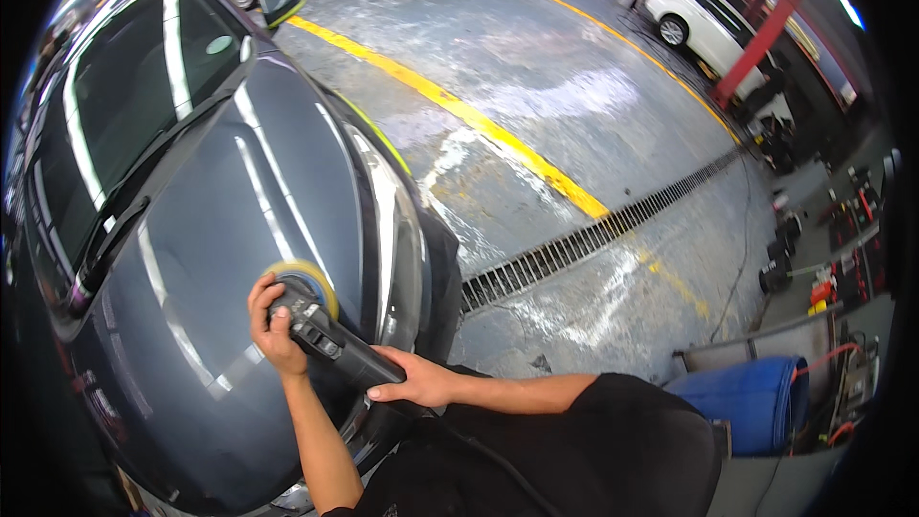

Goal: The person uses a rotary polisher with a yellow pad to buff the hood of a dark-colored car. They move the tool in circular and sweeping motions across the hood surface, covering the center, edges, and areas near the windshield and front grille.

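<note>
A black car polisher (337, 343) lies between both of my hands, its round yellow-rimmed pad (324, 280) down against the dark grey car hood (206, 258). My left hand (276, 333) is wrapped round the polisher's head, just behind the pad. Farther back, my right hand (421, 380) is closed on the rear of its body. A black cord (493, 455) trails from the tool across my black shirt. Long white light reflections run over the hood, and the headlight (385, 220) is right of the pad.
The windshield (124, 77) and side mirror (280, 4) stand beyond the hood. A metal floor drain (574, 249) and a yellow line (450, 101) cross the grey floor. A blue barrel (742, 402) sits at lower right. White vehicles and a red post (766, 33) are farther off.
</note>
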Demonstrator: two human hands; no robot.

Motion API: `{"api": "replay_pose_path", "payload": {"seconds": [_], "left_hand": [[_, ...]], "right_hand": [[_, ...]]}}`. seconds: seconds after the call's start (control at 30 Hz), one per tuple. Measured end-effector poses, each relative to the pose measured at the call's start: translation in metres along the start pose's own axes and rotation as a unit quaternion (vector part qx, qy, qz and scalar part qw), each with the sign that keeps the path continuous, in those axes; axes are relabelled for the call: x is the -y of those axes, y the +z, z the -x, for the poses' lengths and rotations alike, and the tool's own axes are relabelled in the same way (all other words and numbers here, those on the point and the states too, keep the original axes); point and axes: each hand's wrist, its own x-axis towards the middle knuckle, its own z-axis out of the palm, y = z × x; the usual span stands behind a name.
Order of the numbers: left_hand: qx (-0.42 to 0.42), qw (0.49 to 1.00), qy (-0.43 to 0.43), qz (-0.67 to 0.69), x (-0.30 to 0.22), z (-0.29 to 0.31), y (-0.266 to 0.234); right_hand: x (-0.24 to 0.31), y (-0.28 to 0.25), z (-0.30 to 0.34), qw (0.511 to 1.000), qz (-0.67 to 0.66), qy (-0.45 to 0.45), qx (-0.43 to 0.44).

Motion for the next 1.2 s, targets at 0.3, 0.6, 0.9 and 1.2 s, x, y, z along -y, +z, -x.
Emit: {"api": "replay_pose_path", "payload": {"seconds": [0.3,0.6,0.9,1.2], "left_hand": [[0.01,1.0,0.007,-0.003,0.019,-0.033,-0.003],[-0.007,0.999,-0.014,0.031,0.041,-0.09,-0.011],[-0.012,0.999,-0.03,0.026,0.062,-0.146,-0.012],[-0.023,0.998,-0.047,0.032,0.08,-0.207,-0.026]], "right_hand": [[0.008,-0.008,-0.026,0.999,0.015,-0.02,-0.025],[0.045,-0.019,-0.075,1.0,-0.012,-0.012,0.013],[0.075,-0.034,-0.113,0.998,-0.058,-0.025,0.004],[0.092,-0.053,-0.162,0.983,0.053,-0.171,0.035]]}}
